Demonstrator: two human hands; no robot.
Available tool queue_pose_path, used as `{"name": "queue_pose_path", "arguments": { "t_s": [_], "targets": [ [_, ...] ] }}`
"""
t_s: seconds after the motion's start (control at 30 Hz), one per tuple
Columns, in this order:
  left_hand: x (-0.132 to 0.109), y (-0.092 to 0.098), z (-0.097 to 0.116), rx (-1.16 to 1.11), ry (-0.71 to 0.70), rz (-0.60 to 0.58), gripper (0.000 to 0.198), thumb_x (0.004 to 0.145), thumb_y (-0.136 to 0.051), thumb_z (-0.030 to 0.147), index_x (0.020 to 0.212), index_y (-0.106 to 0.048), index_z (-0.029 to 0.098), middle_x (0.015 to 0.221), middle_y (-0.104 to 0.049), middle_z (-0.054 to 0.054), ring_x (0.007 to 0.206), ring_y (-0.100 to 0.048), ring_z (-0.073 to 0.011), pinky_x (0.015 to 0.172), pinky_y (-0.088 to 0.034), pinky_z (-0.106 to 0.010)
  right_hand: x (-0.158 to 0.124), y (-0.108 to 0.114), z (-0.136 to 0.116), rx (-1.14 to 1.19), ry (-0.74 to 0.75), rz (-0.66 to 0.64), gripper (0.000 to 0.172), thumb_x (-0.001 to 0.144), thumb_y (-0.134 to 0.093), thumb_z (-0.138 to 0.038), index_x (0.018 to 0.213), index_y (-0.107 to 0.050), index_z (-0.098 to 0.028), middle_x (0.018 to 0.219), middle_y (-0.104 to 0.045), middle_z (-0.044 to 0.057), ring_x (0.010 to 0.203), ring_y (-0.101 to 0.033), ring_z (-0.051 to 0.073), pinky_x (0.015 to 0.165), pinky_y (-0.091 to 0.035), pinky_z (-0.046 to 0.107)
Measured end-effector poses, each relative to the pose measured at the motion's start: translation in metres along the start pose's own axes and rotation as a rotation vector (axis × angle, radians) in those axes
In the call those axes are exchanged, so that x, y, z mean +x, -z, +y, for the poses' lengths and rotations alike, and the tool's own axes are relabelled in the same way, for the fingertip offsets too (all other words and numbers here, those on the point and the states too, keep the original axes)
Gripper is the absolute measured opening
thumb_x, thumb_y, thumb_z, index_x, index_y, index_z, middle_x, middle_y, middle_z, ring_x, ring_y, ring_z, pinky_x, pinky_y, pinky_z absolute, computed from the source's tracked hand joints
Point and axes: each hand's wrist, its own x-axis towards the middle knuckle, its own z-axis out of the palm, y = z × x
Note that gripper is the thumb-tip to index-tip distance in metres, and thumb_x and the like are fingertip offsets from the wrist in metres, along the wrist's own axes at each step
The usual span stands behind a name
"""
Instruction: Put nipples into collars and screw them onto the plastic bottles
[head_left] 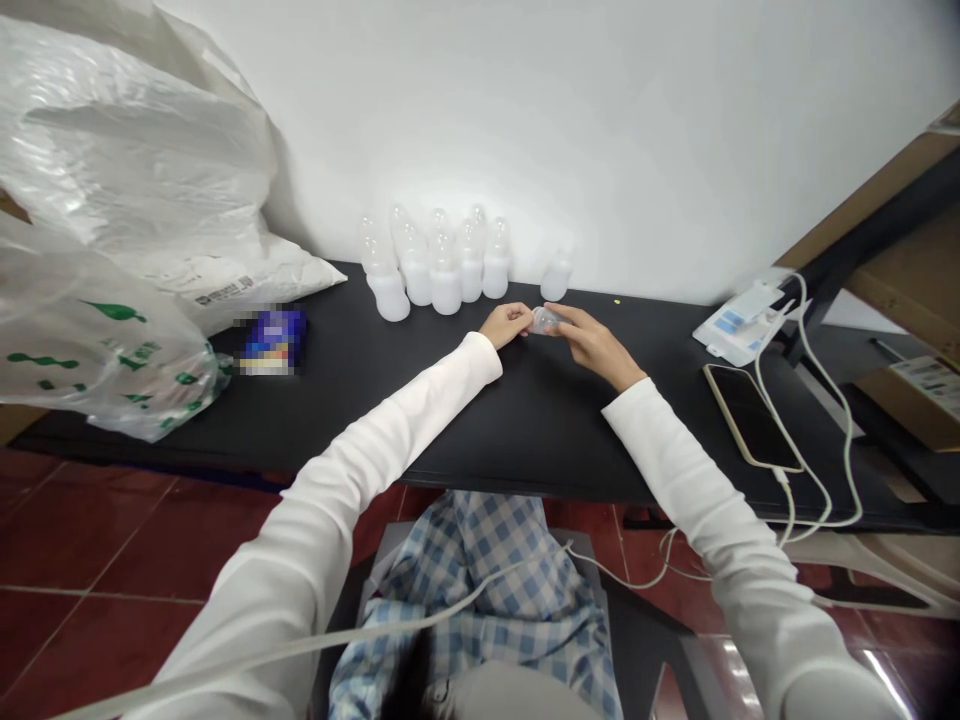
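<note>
Bottles (445, 290): five clustered, one apart, contents unclear | left grip (505, 324), right grip (598, 347): grasping clear cover (543, 322)

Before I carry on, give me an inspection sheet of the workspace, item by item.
Surface: black table, dark and flat-looking.
Job's things: white bottles with clear tops stand grouped near the wall; a lone bottle stands right of them; clear plastic piece at the hands.
Clutter: plastic bags and blue packet at left; phone at right.
Hands: right hand has fingers on the piece; left hand curled at its end, grip unclear.
Cables: white cable plugged into the phone; another crosses the lap.
Surroundings: red tiled floor.
</note>
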Motion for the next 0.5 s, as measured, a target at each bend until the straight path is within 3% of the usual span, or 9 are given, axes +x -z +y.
{"name": "queue_pose_path", "arguments": {
  "t_s": [0.1,0.23,0.37,0.43,0.5],
  "targets": [
    [0.001,0.0,-0.004,-0.033,-0.02,-0.017,0.012,0.078,-0.067,0.015,0.071,-0.058,0.015,0.063,-0.062,0.004,0.063,-0.06,-0.0073,0.067,-0.048,-0.021,0.002,-0.006,-0.004,0.113,-0.05,0.087,0.024,0.098,-0.053,-0.027,0.12,-0.062,-0.024,0.146,-0.06,0.012,0.135,-0.059,0.028,0.112,-0.051,0.05],
    [0.002,0.0,-0.008,-0.077,-0.087,-0.036,0.014,0.076,-0.073,0.021,0.074,-0.061,0.015,0.069,-0.064,0.004,0.07,-0.06,-0.0078,0.072,-0.047,-0.022,0.004,-0.013,-0.005,0.232,-0.26,0.218,0.048,0.096,-0.058,-0.052,0.132,-0.049,-0.021,0.131,-0.065,0.015,0.108,-0.069,0.027,0.096,-0.056,0.045],
    [0.001,0.0,-0.007,-0.081,-0.113,-0.057,0.021,0.077,-0.077,0.031,0.076,-0.063,0.015,0.074,-0.065,0.003,0.075,-0.062,-0.0103,0.077,-0.048,-0.025,0.004,-0.017,-0.002,0.223,-0.442,0.201,0.043,0.095,-0.054,-0.063,0.106,-0.058,-0.022,0.086,-0.069,0.004,0.068,-0.059,0.017,0.072,-0.053,0.034],
    [-0.001,0.0,-0.005,-0.073,-0.11,-0.038,0.022,0.08,-0.077,0.031,0.075,-0.063,0.015,0.072,-0.064,0.003,0.072,-0.061,-0.0103,0.075,-0.048,-0.025,0.005,-0.018,0.0,0.212,-0.433,0.196,0.04,0.094,-0.057,-0.061,0.101,-0.059,-0.022,0.08,-0.067,0.002,0.065,-0.056,0.016,0.068,-0.051,0.032],
    [-0.002,-0.001,-0.002,-0.08,-0.099,0.01,0.024,0.083,-0.075,0.028,0.07,-0.06,0.015,0.065,-0.06,0.004,0.066,-0.058,-0.0093,0.071,-0.047,-0.024,0.005,-0.019,0.0,0.182,-0.307,0.173,0.033,0.095,-0.061,-0.053,0.106,-0.06,-0.022,0.092,-0.071,0.006,0.076,-0.062,0.019,0.074,-0.055,0.034]
  ]
}}
